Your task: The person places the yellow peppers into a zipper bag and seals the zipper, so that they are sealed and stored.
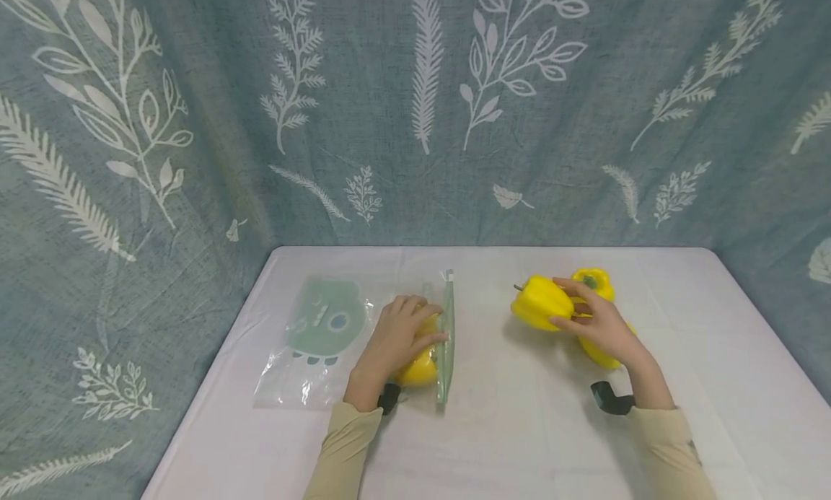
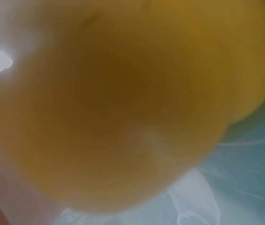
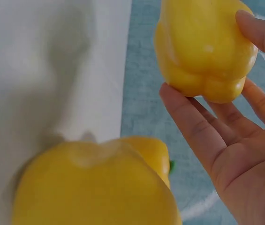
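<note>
One lobed yellow pepper (image 1: pixel 540 304) fills the right grip (image 1: pixel 602 321). The left grip (image 1: pixel 396 335) holds another pepper (image 1: pixel 418 371) in a clear plastic bag (image 1: pixel 279 384).

A grey-teal curtain (image 1: pixel 363 60), printed with white leaf sprays (image 1: pixel 426 67) of several shapes, hangs in soft folds behind the far edge of the table (image 1: pixel 493 435) and beyond its left and right edges. The tabletop is covered in white, faintly creased, with rounded far corners. Soft, diffuse light leaves pale, blurred shadows on its surface.
</note>
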`<state>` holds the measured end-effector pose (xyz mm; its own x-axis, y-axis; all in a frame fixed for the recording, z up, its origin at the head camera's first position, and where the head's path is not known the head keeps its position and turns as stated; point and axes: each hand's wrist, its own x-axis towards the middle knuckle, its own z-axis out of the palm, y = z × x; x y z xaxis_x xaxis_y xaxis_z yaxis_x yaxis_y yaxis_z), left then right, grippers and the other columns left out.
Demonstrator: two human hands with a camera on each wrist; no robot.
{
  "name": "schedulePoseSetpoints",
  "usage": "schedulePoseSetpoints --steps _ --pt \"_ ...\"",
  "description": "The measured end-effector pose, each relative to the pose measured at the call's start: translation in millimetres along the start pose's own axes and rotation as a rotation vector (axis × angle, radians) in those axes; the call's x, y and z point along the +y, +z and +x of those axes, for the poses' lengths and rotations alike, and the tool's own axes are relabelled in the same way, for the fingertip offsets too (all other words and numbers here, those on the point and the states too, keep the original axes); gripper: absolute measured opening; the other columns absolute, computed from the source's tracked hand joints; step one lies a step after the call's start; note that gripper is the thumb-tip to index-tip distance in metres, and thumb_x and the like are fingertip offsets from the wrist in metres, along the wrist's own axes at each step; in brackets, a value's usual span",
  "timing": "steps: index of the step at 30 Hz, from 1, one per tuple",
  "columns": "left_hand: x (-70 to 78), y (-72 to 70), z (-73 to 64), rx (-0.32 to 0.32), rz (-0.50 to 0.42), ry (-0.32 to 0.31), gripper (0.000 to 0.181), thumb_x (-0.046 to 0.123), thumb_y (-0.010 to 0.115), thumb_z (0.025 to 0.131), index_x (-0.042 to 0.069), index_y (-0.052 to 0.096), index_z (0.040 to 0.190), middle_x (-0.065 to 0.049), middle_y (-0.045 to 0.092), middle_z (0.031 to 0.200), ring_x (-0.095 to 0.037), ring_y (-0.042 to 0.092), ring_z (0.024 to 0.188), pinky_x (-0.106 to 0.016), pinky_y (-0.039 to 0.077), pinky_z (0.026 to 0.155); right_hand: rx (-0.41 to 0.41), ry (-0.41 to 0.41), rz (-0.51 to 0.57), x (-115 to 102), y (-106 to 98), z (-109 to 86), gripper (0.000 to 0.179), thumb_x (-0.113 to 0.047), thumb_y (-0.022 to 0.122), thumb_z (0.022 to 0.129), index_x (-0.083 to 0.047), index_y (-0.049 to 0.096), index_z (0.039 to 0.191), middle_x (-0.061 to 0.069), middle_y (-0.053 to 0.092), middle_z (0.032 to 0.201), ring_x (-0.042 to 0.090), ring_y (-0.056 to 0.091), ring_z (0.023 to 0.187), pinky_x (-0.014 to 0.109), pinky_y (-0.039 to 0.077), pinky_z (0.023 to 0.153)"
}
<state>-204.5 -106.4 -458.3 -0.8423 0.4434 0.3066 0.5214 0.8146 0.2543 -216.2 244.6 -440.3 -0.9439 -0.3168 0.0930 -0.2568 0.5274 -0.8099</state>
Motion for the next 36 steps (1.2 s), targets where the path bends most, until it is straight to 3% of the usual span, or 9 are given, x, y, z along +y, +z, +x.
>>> schedulePoseSetpoints --steps 9,12,21,36 --pt "-1.1 -0.7 -0.2 -0.014 -0.024 -0.006 0.048 0.051 0.056 0.086 0.02 0.057 0.123 -0.005 0.052 0.12 -0.026 0.044 0.113 -0.046 0.036 0.097 -0.033 -0.044 0.075 -1.2 19.4 5.8 0.066 -0.022 0.07 0.084 -0.011 0.038 0.14 0.02 0.041 0.137 0.042 0.049 0.116 0.048 0.047 0.091" --pt "-0.9 -1.5 -0.7 -0.015 -0.027 -0.009 0.048 0.051 0.057 0.086 0.02 0.057 0.123 -0.006 0.052 0.12 -0.026 0.044 0.113 -0.047 0.036 0.097 -0.052 -0.032 0.1 -0.1 24.8 7.4 0.066 -0.026 0.07 0.083 -0.014 0.038 0.14 0.017 0.04 0.138 0.04 0.048 0.118 0.047 0.046 0.092" --pt "1.5 -1.7 0.4 -0.019 -0.029 -0.022 0.047 0.05 0.058 0.085 0.021 0.057 0.122 -0.006 0.052 0.12 -0.026 0.044 0.113 -0.047 0.035 0.098 -0.057 -0.076 0.053 -1.9 34.0 11.4 0.065 -0.026 0.071 0.082 -0.014 0.041 0.138 0.017 0.042 0.137 0.04 0.048 0.118 0.046 0.047 0.09" --pt "0.2 3.8 -2.9 0.01 -0.013 -0.017 0.046 0.051 0.056 0.086 0.022 0.057 0.122 -0.005 0.052 0.121 -0.026 0.044 0.113 -0.046 0.036 0.097 -0.108 -0.113 0.067 -9.3 56.3 19.6 0.065 -0.026 0.07 0.083 -0.013 0.04 0.139 0.018 0.042 0.139 0.04 0.047 0.12 0.046 0.046 0.092"
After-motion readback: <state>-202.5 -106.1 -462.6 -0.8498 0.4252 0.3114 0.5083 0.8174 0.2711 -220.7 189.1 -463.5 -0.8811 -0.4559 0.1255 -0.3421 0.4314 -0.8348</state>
